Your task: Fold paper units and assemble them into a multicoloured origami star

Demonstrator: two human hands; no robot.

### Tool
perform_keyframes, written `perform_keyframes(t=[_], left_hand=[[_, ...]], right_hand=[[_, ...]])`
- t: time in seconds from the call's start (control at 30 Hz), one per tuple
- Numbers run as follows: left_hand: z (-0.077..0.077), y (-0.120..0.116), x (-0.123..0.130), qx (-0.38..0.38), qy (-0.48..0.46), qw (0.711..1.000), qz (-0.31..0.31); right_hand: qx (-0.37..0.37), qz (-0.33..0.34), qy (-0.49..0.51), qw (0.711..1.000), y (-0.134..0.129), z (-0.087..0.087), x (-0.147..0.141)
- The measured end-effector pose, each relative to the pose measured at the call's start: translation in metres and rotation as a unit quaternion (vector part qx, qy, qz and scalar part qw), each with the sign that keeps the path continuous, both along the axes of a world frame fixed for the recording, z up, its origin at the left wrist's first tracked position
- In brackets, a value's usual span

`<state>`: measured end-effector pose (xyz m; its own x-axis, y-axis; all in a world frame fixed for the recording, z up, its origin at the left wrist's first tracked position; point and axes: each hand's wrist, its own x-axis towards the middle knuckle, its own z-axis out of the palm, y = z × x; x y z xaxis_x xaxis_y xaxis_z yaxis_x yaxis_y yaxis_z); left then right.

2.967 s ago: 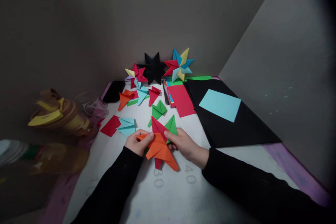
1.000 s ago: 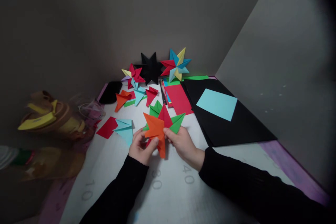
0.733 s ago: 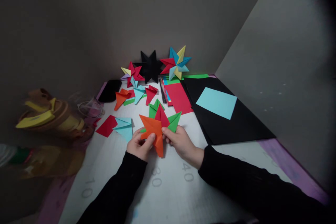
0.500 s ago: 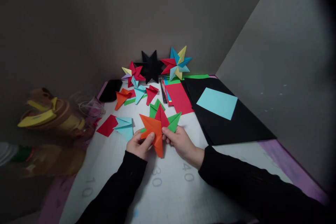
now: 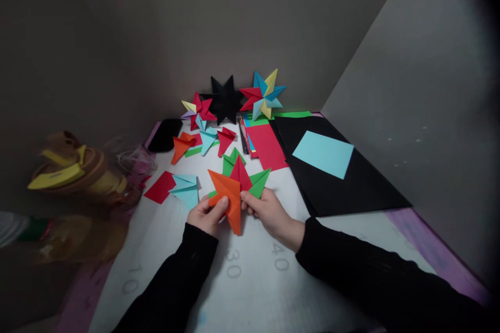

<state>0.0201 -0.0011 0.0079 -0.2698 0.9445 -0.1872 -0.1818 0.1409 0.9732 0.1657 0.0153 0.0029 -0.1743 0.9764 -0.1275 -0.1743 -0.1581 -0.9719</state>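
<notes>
1. Our left hand [image 5: 203,216] is closed on the paper star [image 5: 226,190], thumb pressed on its orange part and fingers behind.
2. Our right hand [image 5: 275,216] pinches the same star near its middle, thumb in front, just beside the orange part; the fingertips behind it are hidden.
3. We hold the star between both hands, above the white sheet [image 5: 300,291] printed with 10, 30 and 40. Its orange part faces us, with a red point at the top and a green point at the right.
4. Just behind the red point we see a green folded paper [image 5: 233,159]; we cannot tell whether the two touch.
5. Left of the star, a light blue folded paper [image 5: 186,190] lies touching a red square [image 5: 159,188].
6. Farther back lie an orange folded paper [image 5: 180,146], a small blue folded paper [image 5: 207,139] and a red folded paper [image 5: 226,140].
7. Against the wall [image 5: 234,15] lean a black star [image 5: 224,100], a small mixed-colour star [image 5: 202,107] and a larger one [image 5: 264,94].
8. To our right, a light blue sheet [image 5: 324,154] rests on black paper [image 5: 351,197], near red paper [image 5: 267,148].
9. At our far left is a blurred bottle [image 5: 86,237].
</notes>
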Motion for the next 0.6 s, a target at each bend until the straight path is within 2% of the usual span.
perform_keyframes(t=[0.3, 0.4, 0.47, 0.6], left_hand=[[-0.005, 0.001, -0.001, -0.011, 0.042, 0.999, -0.001], [-0.003, -0.002, -0.002, 0.045, 0.137, 0.989, -0.013], [0.000, -0.006, -0.001, 0.123, 0.240, 0.963, -0.009], [0.004, -0.013, 0.000, 0.308, 0.387, 0.868, 0.033]], right_hand=[[0.010, 0.016, 0.016, 1.000, 0.000, -0.004, 0.001], [0.003, 0.005, 0.043, 0.999, -0.001, -0.005, 0.000], [-0.009, -0.008, 0.060, 0.998, -0.002, -0.005, -0.001], [-0.039, -0.011, 0.101, 0.994, 0.000, -0.004, -0.001]])
